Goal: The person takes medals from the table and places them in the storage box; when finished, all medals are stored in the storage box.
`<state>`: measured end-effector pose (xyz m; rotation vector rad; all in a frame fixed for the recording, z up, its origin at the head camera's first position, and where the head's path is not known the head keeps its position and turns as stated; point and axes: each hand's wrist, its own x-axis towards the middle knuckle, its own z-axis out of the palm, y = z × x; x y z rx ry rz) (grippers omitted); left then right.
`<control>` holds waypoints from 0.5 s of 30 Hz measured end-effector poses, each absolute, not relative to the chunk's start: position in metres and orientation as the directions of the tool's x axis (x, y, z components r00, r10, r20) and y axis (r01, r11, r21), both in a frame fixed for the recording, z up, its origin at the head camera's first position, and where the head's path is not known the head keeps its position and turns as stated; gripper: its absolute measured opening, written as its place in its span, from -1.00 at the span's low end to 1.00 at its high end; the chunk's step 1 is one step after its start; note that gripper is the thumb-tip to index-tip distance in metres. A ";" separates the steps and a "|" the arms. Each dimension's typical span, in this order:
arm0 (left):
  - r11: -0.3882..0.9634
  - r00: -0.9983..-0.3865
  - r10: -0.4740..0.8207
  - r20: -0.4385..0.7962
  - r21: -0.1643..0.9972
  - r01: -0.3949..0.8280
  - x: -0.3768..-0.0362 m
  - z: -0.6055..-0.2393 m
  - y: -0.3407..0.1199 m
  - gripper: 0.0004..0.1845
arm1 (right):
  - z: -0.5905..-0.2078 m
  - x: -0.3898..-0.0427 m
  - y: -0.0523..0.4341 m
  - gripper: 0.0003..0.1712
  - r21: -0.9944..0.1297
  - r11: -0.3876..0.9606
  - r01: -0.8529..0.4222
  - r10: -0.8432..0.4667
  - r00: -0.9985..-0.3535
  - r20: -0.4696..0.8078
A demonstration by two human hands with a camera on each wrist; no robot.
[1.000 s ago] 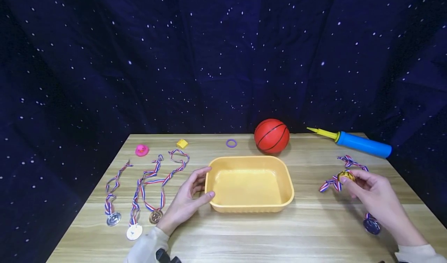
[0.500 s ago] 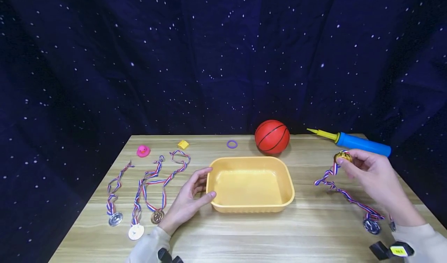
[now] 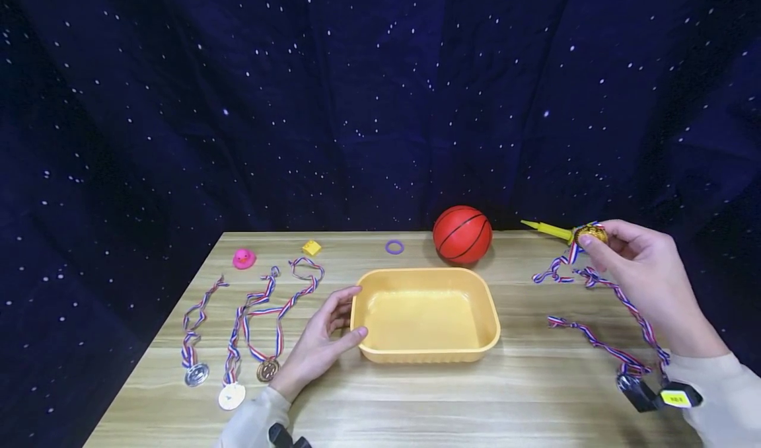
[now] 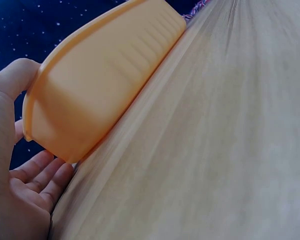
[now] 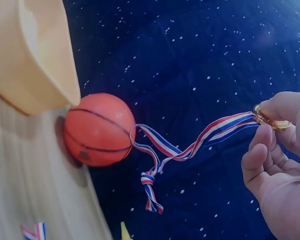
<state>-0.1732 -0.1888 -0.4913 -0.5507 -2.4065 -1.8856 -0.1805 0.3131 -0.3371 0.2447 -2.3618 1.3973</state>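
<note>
Head view: right hand point(image 3: 648, 283), right of frame, pinches a gold medal point(image 3: 590, 234) raised above the surface point(image 3: 535, 395); its ribbon point(image 3: 594, 283) trails down. Left hand point(image 3: 321, 342), lower centre, rests relaxed against the yellow tub point(image 3: 487, 332).

Left wrist view: straight fingers point(image 4: 37, 175) steady the tub's corner.

Right wrist view: medal at right edge, ribbon hanging before the basketball point(image 5: 97, 129). Advice: lift until the ribbon clears the surface, then carry it over the tub.
</note>
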 end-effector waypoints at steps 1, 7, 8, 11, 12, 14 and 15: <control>0.200 -0.936 0.254 0.243 0.934 0.297 -0.173 -0.491 -0.189 -0.18 | -0.335 -0.181 0.311 -0.85 -0.805 0.489 -0.337 0.047 -0.911 0.410; 0.199 -0.936 0.254 0.242 0.934 0.295 -0.174 -0.492 -0.189 -0.18 | -0.325 -0.188 0.297 -0.82 -0.786 0.489 -0.379 0.030 -0.893 0.450; 0.199 -0.936 0.254 0.242 0.934 0.295 -0.174 -0.492 -0.189 -0.18 | -0.324 -0.189 0.294 -0.81 -0.784 0.481 -0.392 0.019 -0.889 0.457; 0.198 -0.936 0.256 0.243 0.934 0.297 -0.174 -0.492 -0.189 -0.18 | -0.320 -0.191 0.284 -0.82 -0.780 0.464 -0.420 -0.009 -0.883 0.469; 0.198 -0.935 0.257 0.244 0.934 0.298 -0.174 -0.492 -0.189 -0.18 | -0.319 -0.192 0.280 -0.82 -0.781 0.456 -0.427 -0.021 -0.882 0.470; 0.195 -0.934 0.258 0.247 0.934 0.300 -0.174 -0.492 -0.189 -0.18 | -0.318 -0.194 0.272 -0.82 -0.778 0.445 -0.444 -0.051 -0.880 0.472; 0.194 -0.934 0.258 0.248 0.934 0.301 -0.174 -0.492 -0.189 -0.18 | -0.317 -0.195 0.269 -0.82 -0.773 0.442 -0.455 -0.069 -0.876 0.477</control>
